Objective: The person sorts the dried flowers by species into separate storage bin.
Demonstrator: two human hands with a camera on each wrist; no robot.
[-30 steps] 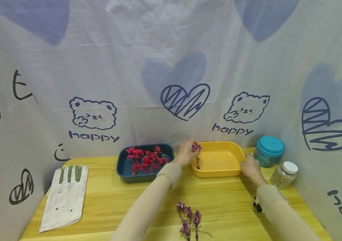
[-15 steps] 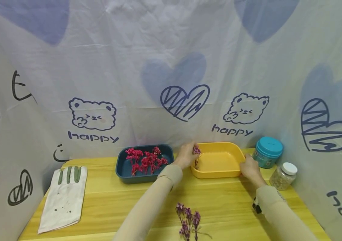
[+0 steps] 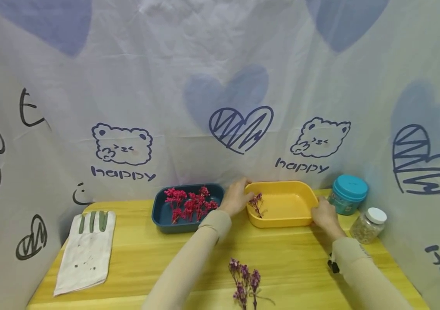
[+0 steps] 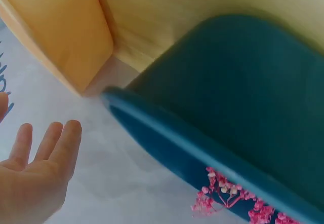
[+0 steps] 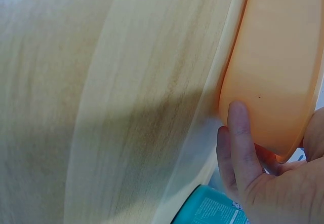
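My left hand (image 3: 236, 199) is over the left end of the yellow tray (image 3: 282, 222), its fingers straight and apart with nothing between them in the left wrist view. A small sprig of purple dried flowers (image 3: 257, 204) lies inside that end of the tray, leaning on the wall. At the tray's right end my right hand (image 3: 324, 216) grips the rim, with fingers (image 5: 240, 127) against the outer wall. More purple dried flowers (image 3: 243, 282) lie on the table near the front. The dark blue tray (image 3: 181, 228), to the left, holds pink-red dried flowers (image 3: 190, 206).
Right of the yellow tray stand a teal lidded tub (image 3: 348, 196) and a white-capped jar (image 3: 368, 226). A white glove with green fingers (image 3: 84, 254) lies on the left of the wooden table (image 3: 138, 262). A printed white curtain (image 3: 189, 163) closes off the back and sides.
My left hand has let go of the purple sprig, which now lies lower inside the yellow tray, and has drawn slightly left. The right hand stays on the tray's right end.
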